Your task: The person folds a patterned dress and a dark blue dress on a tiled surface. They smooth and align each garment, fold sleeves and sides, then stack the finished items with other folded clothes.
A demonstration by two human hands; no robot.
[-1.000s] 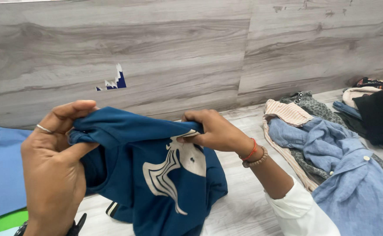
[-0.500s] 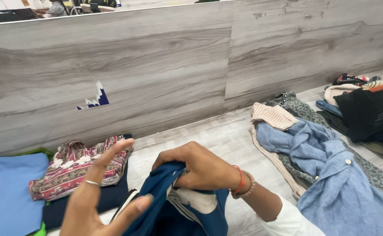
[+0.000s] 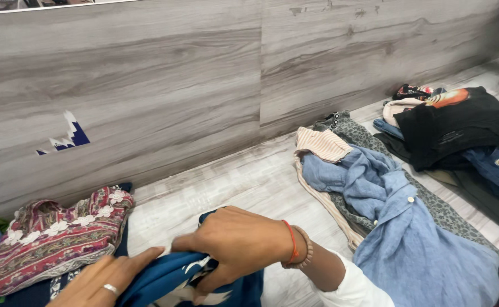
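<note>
A dark blue T-shirt [image 3: 164, 281] with a white print lies bunched at the bottom of the view on the grey wood-look surface. My right hand [image 3: 235, 244], with red and beaded bracelets at the wrist, grips a fold of it from above. My left hand [image 3: 104, 281], wearing a ring, rests flat on the shirt's left side with fingers stretched out. Just left of the hands lies a folded red patterned garment [image 3: 50, 239] with white lace trim on top of a dark one.
A light blue button shirt [image 3: 409, 239] lies crumpled to the right over a striped cloth [image 3: 320, 145] and a grey spotted one. Further right is a heap with a black garment [image 3: 460, 128]. A grey wood-look wall [image 3: 204, 85] stands behind.
The shirt, held up and spread between both hands a second ago, has come down low onto the surface. My left hand released its grip and now lies flat. The view has shifted right.
</note>
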